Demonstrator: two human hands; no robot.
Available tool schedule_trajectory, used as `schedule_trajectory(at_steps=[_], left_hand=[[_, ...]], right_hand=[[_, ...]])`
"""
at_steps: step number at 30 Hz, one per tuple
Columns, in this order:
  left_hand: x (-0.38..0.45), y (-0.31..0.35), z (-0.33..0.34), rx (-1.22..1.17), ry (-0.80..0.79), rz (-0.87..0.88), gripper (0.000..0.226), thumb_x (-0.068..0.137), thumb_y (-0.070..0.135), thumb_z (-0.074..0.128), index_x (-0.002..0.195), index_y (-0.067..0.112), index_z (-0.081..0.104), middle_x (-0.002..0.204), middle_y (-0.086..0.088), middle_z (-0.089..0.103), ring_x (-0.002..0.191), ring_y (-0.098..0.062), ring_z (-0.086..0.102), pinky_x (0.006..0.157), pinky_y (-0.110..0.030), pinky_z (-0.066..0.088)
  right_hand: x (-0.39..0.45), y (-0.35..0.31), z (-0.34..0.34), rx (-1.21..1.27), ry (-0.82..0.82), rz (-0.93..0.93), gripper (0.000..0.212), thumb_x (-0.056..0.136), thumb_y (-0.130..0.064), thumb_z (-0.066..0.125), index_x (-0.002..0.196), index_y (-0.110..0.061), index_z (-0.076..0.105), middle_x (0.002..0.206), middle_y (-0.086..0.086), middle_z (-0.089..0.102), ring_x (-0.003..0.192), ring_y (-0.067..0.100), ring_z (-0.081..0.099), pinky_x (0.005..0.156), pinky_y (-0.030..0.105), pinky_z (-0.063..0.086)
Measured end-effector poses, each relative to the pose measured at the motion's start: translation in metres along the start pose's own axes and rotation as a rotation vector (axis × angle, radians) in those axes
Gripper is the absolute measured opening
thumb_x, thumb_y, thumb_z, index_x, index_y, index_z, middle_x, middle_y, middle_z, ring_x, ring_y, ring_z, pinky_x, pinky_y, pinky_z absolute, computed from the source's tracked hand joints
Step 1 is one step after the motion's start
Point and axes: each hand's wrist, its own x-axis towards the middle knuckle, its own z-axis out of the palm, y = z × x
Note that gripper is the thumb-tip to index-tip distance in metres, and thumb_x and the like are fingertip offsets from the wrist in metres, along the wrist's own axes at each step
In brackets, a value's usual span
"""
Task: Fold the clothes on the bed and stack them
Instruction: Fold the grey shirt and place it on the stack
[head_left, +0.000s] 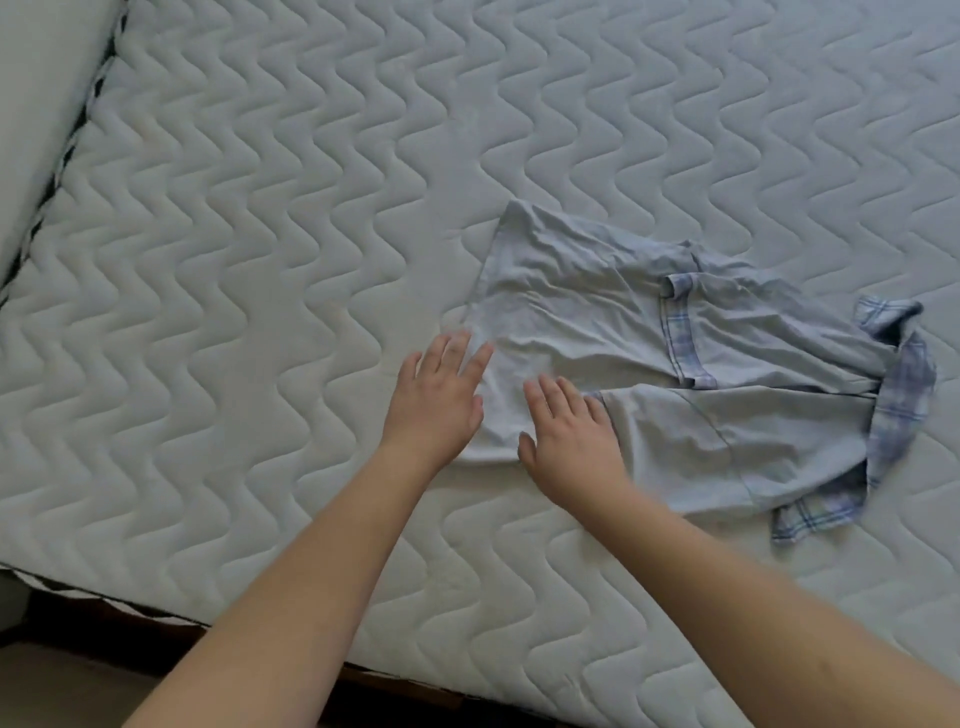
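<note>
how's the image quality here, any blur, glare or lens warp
Head view: soft, even light, no glare; faint shadows under the left hand and right hand. Wide-angle warp bends the mattress edge. The shirt looks slightly soft, and so do the left fingers.

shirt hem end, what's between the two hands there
In the head view, only a narrow strip of the light blue shirt shows between the left hand and the right hand; both lie flat, fingers straight.

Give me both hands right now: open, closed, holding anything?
Left hand: open, fingers straight, at the shirt's left edge.
Right hand: open, flat on the shirt, holding nothing.
</note>
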Motion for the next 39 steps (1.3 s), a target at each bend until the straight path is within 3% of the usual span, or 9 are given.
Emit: schedule_trajectory(at_steps=[8, 13, 17, 23, 28, 33, 35, 37, 39], left_hand=[[0.017, -0.015, 0.108, -0.055, -0.246, -0.088, 0.065, 0.096, 0.037, 0.046, 0.153, 0.026, 0.017, 0.159, -0.002, 0.021, 0.137, -0.024, 0.034, 0.102, -0.040, 0.038], [0.021, -0.017, 0.133, -0.127, -0.222, -0.071, 0.061, 0.098, 0.030, 0.047, 0.153, 0.021, 0.021, 0.158, -0.007, 0.019, 0.139, -0.028, 0.027, 0.108, -0.040, 0.035], [0.027, -0.018, 0.133, -0.275, -0.153, -0.092, 0.057, 0.089, 0.019, 0.064, 0.141, 0.013, 0.042, 0.144, -0.013, 0.036, 0.123, -0.033, 0.038, 0.103, -0.037, 0.032], [0.029, -0.004, 0.134, -0.421, -0.169, -0.207, 0.028, 0.098, 0.012, 0.048, 0.126, 0.005, 0.053, 0.125, -0.018, 0.050, 0.113, -0.036, 0.049, 0.092, -0.040, 0.039], [0.006, 0.035, 0.137, -0.524, -0.266, -0.147, 0.023, 0.100, 0.011, 0.044, 0.118, 0.004, 0.056, 0.120, -0.019, 0.055, 0.109, -0.034, 0.053, 0.087, -0.038, 0.037], [-0.017, 0.087, 0.138, -0.590, -0.378, 0.034, 0.025, 0.093, 0.009, 0.050, 0.116, 0.004, 0.060, 0.119, -0.017, 0.057, 0.112, -0.032, 0.054, 0.092, -0.036, 0.039], [-0.025, 0.099, 0.140, -0.548, -0.307, 0.190, 0.035, 0.090, 0.004, 0.050, 0.123, 0.008, 0.059, 0.126, -0.015, 0.055, 0.118, -0.031, 0.051, 0.098, -0.036, 0.039], [-0.025, 0.104, 0.143, -0.335, -0.226, 0.313, 0.050, 0.090, 0.007, 0.047, 0.138, 0.020, 0.050, 0.145, -0.009, 0.043, 0.134, -0.027, 0.039, 0.105, -0.037, 0.031], [-0.019, 0.107, 0.143, -0.184, -0.184, 0.305, 0.061, 0.089, 0.010, 0.046, 0.147, 0.029, 0.039, 0.158, -0.006, 0.026, 0.145, -0.024, 0.022, 0.109, -0.039, 0.022]], right_hand=[[0.036, 0.012, 0.106, -0.017, -0.151, -0.049, 0.071, 0.099, -0.038, 0.038, 0.156, -0.017, 0.003, 0.165, 0.005, -0.001, 0.150, 0.023, 0.003, 0.119, 0.042, 0.010], [0.039, 0.019, 0.135, -0.013, -0.071, -0.069, 0.066, 0.102, -0.022, 0.030, 0.156, -0.019, -0.009, 0.163, 0.004, -0.013, 0.150, 0.023, -0.009, 0.121, 0.040, 0.001], [0.036, 0.026, 0.138, 0.033, -0.023, -0.087, 0.070, 0.096, -0.010, 0.029, 0.156, -0.023, -0.005, 0.164, 0.001, -0.011, 0.151, 0.019, -0.008, 0.121, 0.037, 0.003], [0.035, 0.039, 0.129, 0.057, 0.007, -0.136, 0.064, 0.097, -0.008, 0.027, 0.157, -0.023, 0.009, 0.165, -0.003, 0.002, 0.151, 0.016, 0.003, 0.118, 0.033, 0.006], [0.012, 0.084, 0.122, -0.001, -0.003, -0.190, 0.060, 0.099, -0.014, 0.034, 0.156, -0.022, 0.016, 0.164, -0.006, 0.009, 0.151, 0.014, 0.006, 0.119, 0.029, 0.001], [-0.029, 0.137, 0.113, 0.059, 0.061, -0.118, 0.049, 0.086, -0.009, 0.055, 0.135, -0.014, 0.053, 0.146, 0.003, 0.048, 0.140, 0.022, 0.038, 0.112, 0.034, 0.025], [-0.046, 0.156, 0.111, 0.148, 0.088, -0.037, 0.040, 0.081, -0.008, 0.063, 0.121, -0.012, 0.060, 0.128, 0.006, 0.060, 0.125, 0.027, 0.052, 0.103, 0.034, 0.033], [-0.061, 0.174, 0.108, 0.193, 0.114, 0.022, 0.035, 0.079, -0.007, 0.068, 0.113, -0.011, 0.064, 0.115, 0.008, 0.065, 0.112, 0.030, 0.058, 0.096, 0.038, 0.039], [-0.076, 0.190, 0.106, 0.177, 0.151, 0.047, 0.029, 0.079, -0.005, 0.069, 0.107, -0.010, 0.065, 0.108, 0.008, 0.067, 0.107, 0.031, 0.060, 0.094, 0.041, 0.042]])
